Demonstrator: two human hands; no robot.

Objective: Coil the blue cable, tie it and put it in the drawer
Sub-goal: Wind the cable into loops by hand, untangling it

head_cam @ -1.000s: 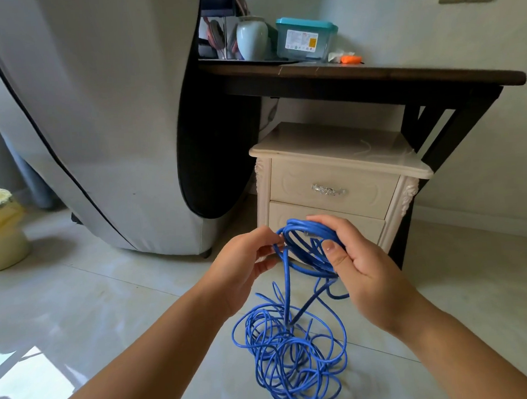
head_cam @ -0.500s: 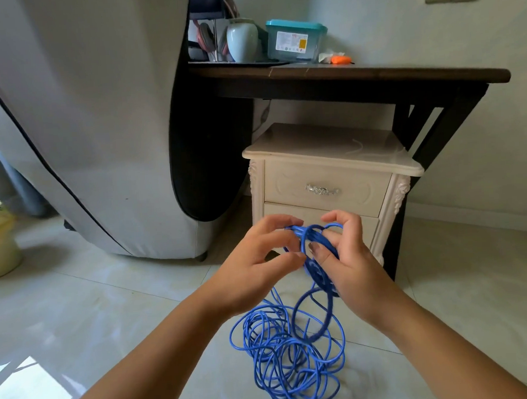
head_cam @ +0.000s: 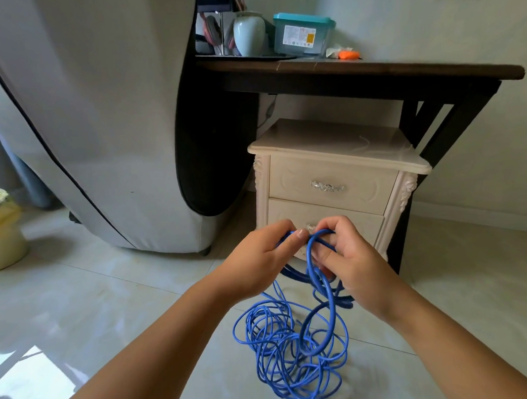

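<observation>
A person coils a cable [head_cam: 294, 350] on a tiled floor [head_cam: 133, 297], both hands raised in front of a nightstand [head_cam: 338, 140]. The left hand [head_cam: 256, 260] pinches a few gathered turns between thumb and curled fingers. The right hand [head_cam: 354, 264], touching it at three o'clock, has its fingers hooked through the same loops and clamped on them. The forearms reach in from seven and five o'clock, wrists about level, knuckles meeting.

Most of the cable lies in a loose tangle on the floor at six o'clock of the hands, joined to the held turns by hanging strands. It looks light, thin and smooth-jacketed, bendable yet springy, so the loops would likely splay or snag if the grip slackens. The sensible hold is across the whole bundle at one point, with the free strand fed in by the other hand. The drawers [head_cam: 328, 177], at twelve o'clock, are closed, and nothing is tied yet.
</observation>
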